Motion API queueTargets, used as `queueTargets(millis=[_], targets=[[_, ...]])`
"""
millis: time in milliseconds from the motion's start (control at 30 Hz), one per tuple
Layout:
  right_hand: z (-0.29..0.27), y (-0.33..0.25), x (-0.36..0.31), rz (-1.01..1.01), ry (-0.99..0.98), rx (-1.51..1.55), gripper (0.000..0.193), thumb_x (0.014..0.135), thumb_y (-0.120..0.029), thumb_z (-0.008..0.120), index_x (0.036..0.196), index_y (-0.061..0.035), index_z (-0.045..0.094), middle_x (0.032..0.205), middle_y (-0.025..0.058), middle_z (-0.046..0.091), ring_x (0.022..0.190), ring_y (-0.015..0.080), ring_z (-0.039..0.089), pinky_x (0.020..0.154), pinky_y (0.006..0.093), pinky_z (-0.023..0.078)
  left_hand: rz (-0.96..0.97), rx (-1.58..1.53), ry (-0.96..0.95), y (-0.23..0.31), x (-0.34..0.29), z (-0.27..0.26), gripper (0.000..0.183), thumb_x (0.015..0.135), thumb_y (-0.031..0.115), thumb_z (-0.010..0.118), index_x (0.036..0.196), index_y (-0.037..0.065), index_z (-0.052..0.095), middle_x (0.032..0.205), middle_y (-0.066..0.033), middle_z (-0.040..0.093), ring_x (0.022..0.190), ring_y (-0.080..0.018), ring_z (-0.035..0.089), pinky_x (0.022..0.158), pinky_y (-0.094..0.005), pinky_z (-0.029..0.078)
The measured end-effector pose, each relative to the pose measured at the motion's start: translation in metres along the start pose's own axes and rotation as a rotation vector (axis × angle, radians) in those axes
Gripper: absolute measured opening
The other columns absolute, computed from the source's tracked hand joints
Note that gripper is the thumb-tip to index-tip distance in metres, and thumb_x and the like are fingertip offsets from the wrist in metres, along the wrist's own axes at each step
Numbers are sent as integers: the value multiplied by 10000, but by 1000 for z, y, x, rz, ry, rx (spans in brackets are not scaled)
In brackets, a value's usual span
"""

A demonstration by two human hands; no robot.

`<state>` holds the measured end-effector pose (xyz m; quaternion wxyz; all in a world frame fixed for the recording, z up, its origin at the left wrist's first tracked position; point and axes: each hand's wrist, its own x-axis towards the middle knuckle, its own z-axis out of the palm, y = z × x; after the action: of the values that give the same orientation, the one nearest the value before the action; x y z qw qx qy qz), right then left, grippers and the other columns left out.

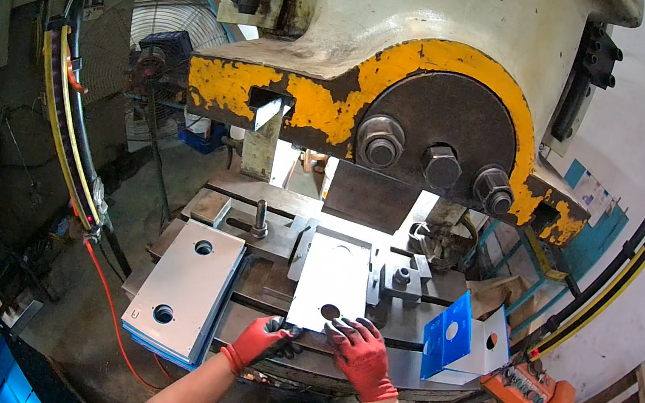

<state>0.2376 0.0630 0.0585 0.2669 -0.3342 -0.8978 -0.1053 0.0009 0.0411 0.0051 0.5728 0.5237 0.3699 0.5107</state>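
Note:
A white sheet-metal plate (pixel 332 277) lies on the press bed under the ram, with a round hole near its close edge. My left hand (pixel 261 341), in a red glove with dark fingers, is closed on the plate's near left corner. My right hand (pixel 361 357), gloved alike, grips the near right corner beside the hole; its thumb is hidden. To the left sits a stack of similar plates (pixel 184 276), the top one with two round holes. On the right stands a bent blue and white sheet-metal piece (pixel 449 338) with round holes.
The press ram (pixel 306 99), edged in worn yellow with large bolts, hangs above the bed. A clamp bolt (pixel 260 219) rises left of the plate, and a clamp block (pixel 402 278) sits right. Yellow-black light-curtain bars (pixel 69 122) flank both sides. An orange control box (pixel 526 393) stands lower right.

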Motion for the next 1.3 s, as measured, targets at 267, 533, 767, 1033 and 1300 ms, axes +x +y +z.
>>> queueTargets(millis=[267, 533, 767, 1033, 1300], targets=[[8, 4, -3, 1, 18, -33, 282, 689, -142, 629, 968, -101, 619, 1046, 62, 610, 1008, 248, 559, 947, 418, 407, -18, -28, 5, -7, 4, -4, 298, 841, 245, 635, 992, -5, 580, 872, -45, 618, 753, -110, 586, 669, -248, 482], [3, -12, -5, 341, 295, 174, 533, 645, -244, 748, 1099, -87, 518, 1092, 127, 527, 1047, 293, 492, 904, 404, 397, -26, -14, 27, -1, 0, -3, 249, 840, 187, 621, 991, -10, 598, 851, -31, 617, 742, -91, 572, 657, -238, 476], [29, 6, -41, 1096, 81, 1378, 199, 817, -169, 628, 946, -22, 591, 826, 16, 602, 694, 80, 548, 624, 236, 453, -33, -30, 31, -2, 0, 0, 248, 845, 195, 619, 990, -6, 602, 845, -30, 619, 734, -90, 570, 655, -239, 475], [49, 7, -40, 1187, 212, 1440, 184, 824, -203, 584, 830, -23, 620, 685, 57, 626, 558, 140, 595, 507, 264, 461, -37, -16, -2, 7, 0, 0, 322, 849, 273, 628, 1025, 3, 620, 926, -18, 638, 835, -81, 544, 746, -245, 440], [37, -4, -35, 1197, 240, 1593, 181, 848, -194, 601, 818, -19, 638, 743, 2, 619, 615, 83, 555, 555, 243, 449, -257, -97, 65, 23, 4, 7, 246, 858, 213, 612, 963, -8, 628, 839, -28, 644, 747, -90, 577, 663, -235, 465]])
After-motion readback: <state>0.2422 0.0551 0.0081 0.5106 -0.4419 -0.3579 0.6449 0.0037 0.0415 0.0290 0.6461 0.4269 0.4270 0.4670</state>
